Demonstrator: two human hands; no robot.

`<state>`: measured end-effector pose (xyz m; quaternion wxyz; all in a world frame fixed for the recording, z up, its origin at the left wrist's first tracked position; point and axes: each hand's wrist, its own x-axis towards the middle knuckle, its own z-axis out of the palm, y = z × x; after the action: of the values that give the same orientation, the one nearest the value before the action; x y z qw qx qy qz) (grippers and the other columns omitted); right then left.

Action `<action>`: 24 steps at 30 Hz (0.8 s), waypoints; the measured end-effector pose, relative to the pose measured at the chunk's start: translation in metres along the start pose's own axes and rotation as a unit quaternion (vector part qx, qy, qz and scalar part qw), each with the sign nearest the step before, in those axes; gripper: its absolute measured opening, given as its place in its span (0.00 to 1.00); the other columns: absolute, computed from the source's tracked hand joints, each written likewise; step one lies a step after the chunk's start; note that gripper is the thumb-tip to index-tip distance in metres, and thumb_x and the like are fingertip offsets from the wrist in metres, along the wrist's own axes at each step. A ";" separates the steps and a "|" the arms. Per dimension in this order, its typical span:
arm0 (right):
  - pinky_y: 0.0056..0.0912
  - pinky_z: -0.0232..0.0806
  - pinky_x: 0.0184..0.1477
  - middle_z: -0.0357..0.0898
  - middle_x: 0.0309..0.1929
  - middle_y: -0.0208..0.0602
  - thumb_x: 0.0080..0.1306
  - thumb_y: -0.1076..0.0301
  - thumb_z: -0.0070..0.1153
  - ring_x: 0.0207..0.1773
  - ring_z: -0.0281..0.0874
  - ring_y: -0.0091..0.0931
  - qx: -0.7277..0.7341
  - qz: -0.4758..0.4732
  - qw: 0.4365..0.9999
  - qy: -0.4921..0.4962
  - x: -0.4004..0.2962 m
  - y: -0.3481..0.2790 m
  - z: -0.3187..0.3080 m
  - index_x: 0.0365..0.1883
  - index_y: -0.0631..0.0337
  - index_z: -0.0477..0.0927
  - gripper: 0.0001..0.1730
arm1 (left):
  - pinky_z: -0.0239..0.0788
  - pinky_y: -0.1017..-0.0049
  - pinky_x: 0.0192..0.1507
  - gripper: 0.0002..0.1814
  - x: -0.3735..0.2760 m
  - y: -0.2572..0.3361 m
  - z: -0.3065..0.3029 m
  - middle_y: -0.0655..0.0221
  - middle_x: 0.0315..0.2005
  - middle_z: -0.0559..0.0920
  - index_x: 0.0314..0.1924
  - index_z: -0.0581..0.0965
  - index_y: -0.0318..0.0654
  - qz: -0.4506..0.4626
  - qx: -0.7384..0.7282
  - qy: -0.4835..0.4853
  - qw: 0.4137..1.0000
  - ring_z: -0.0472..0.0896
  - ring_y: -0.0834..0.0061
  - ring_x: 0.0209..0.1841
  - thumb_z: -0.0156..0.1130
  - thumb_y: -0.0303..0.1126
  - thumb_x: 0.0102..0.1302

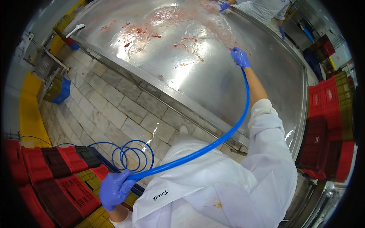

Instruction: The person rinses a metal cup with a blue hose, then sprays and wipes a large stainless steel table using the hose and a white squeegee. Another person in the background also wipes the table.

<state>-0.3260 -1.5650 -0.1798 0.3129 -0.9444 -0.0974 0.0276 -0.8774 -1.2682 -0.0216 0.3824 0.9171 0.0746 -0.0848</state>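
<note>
My right hand, in a blue-violet glove, grips a blue hose near its end, above the large stainless steel table. The hose bends across my white apron to my left hand, gloved alike and closed around it at lower left. Water spreads over the metal from near my right hand towards the top of the table. Red residue lies scattered on the wet surface. The nozzle end is hidden by my right hand. A white scraper or brush lies at the table's far left corner.
Stacked red and yellow plastic crates stand at lower left, and more crates at right. Loops of blue hose lie on the tiled floor. Across the table is a co-worker in white, one gloved hand at its edge.
</note>
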 end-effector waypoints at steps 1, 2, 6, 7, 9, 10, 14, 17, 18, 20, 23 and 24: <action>0.33 0.69 0.24 0.76 0.21 0.39 0.56 0.58 0.47 0.21 0.75 0.27 -0.011 0.014 1.000 0.025 0.011 0.001 0.001 0.35 0.55 0.77 0.13 | 0.60 0.69 0.17 0.19 0.007 0.000 -0.003 0.61 0.13 0.71 0.31 0.75 0.40 0.000 -0.006 0.009 1.000 0.72 0.60 0.15 0.50 0.49 0.64; 0.32 0.69 0.24 0.77 0.21 0.40 0.56 0.58 0.47 0.22 0.76 0.28 0.002 0.015 1.000 0.004 0.016 0.007 0.003 0.35 0.55 0.77 0.14 | 0.60 0.69 0.17 0.19 0.014 -0.001 -0.007 0.61 0.13 0.71 0.31 0.75 0.40 0.001 -0.012 0.019 1.000 0.72 0.60 0.15 0.50 0.49 0.64; 0.32 0.70 0.27 0.78 0.24 0.43 0.56 0.58 0.47 0.23 0.77 0.29 -0.030 0.005 0.998 0.048 0.048 0.021 0.009 0.36 0.56 0.77 0.15 | 0.61 0.69 0.17 0.20 0.037 -0.006 -0.025 0.60 0.13 0.71 0.31 0.75 0.40 0.006 0.021 -0.012 1.000 0.73 0.60 0.16 0.49 0.49 0.64; 0.32 0.70 0.27 0.78 0.24 0.43 0.56 0.58 0.46 0.23 0.77 0.30 -0.064 0.000 0.994 0.091 0.058 0.019 0.007 0.36 0.57 0.77 0.15 | 0.60 0.68 0.17 0.20 0.046 -0.005 -0.028 0.60 0.13 0.71 0.31 0.74 0.40 0.001 0.027 -0.008 1.000 0.72 0.60 0.16 0.49 0.50 0.64; 0.34 0.69 0.29 0.78 0.25 0.46 0.56 0.58 0.46 0.24 0.77 0.32 -0.013 -0.006 1.000 0.003 0.059 0.003 0.014 0.36 0.57 0.77 0.15 | 0.60 0.68 0.17 0.20 0.059 -0.006 -0.029 0.60 0.13 0.70 0.30 0.74 0.40 -0.007 0.032 -0.003 0.999 0.72 0.59 0.16 0.48 0.50 0.64; 0.34 0.69 0.30 0.77 0.25 0.47 0.56 0.59 0.46 0.24 0.77 0.33 0.010 -0.003 0.999 -0.037 0.054 -0.006 0.010 0.36 0.58 0.77 0.15 | 0.60 0.67 0.17 0.20 0.065 -0.009 -0.030 0.60 0.13 0.70 0.30 0.73 0.40 0.002 0.032 -0.010 0.999 0.71 0.58 0.16 0.48 0.50 0.64; 0.33 0.69 0.27 0.77 0.25 0.45 0.57 0.59 0.46 0.23 0.76 0.32 -0.029 0.024 0.997 0.061 0.087 0.042 -0.010 0.35 0.58 0.77 0.15 | 0.58 0.65 0.17 0.20 0.096 -0.013 -0.035 0.59 0.12 0.69 0.29 0.73 0.41 -0.002 0.040 -0.021 0.999 0.71 0.56 0.16 0.48 0.50 0.64; 0.33 0.68 0.26 0.78 0.27 0.45 0.56 0.59 0.46 0.23 0.76 0.31 -0.046 0.038 0.998 0.037 0.106 0.038 -0.017 0.35 0.58 0.77 0.15 | 0.58 0.65 0.18 0.19 0.122 -0.021 -0.037 0.59 0.13 0.70 0.29 0.72 0.41 0.013 0.022 -0.026 0.999 0.71 0.56 0.16 0.48 0.49 0.64; 0.33 0.68 0.26 0.78 0.27 0.45 0.56 0.59 0.46 0.23 0.76 0.31 -0.046 0.038 0.998 0.023 0.111 0.034 -0.009 0.34 0.58 0.77 0.14 | 0.58 0.65 0.18 0.18 0.130 -0.020 -0.041 0.59 0.13 0.70 0.30 0.72 0.40 0.006 0.021 -0.033 0.999 0.71 0.56 0.16 0.49 0.49 0.64; 0.34 0.68 0.27 0.78 0.27 0.46 0.57 0.60 0.46 0.24 0.76 0.31 -0.050 0.048 0.998 -0.006 0.121 0.029 -0.004 0.33 0.58 0.77 0.14 | 0.58 0.64 0.18 0.18 0.146 -0.016 -0.052 0.59 0.13 0.70 0.30 0.73 0.40 -0.009 0.018 -0.048 0.999 0.71 0.56 0.17 0.49 0.48 0.64; 0.37 0.68 0.30 0.78 0.28 0.47 0.57 0.60 0.45 0.25 0.76 0.33 -0.079 0.064 0.995 -0.017 0.149 0.053 -0.002 0.32 0.57 0.77 0.13 | 0.58 0.64 0.18 0.16 0.164 -0.014 -0.059 0.59 0.13 0.71 0.31 0.73 0.40 -0.020 -0.006 -0.040 0.999 0.71 0.55 0.17 0.49 0.46 0.65; 0.38 0.69 0.30 0.78 0.28 0.48 0.57 0.60 0.45 0.25 0.77 0.34 -0.102 0.055 0.993 0.004 0.162 0.064 -0.006 0.32 0.57 0.77 0.13 | 0.58 0.64 0.18 0.16 0.172 -0.013 -0.059 0.58 0.13 0.71 0.32 0.73 0.40 -0.027 -0.011 -0.042 0.999 0.71 0.55 0.17 0.49 0.46 0.65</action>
<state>-0.1564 -1.5862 -0.2111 0.2130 -0.9755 -0.0460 0.0312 -0.7063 -1.2050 -0.0263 0.3924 0.9063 0.0839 -0.1324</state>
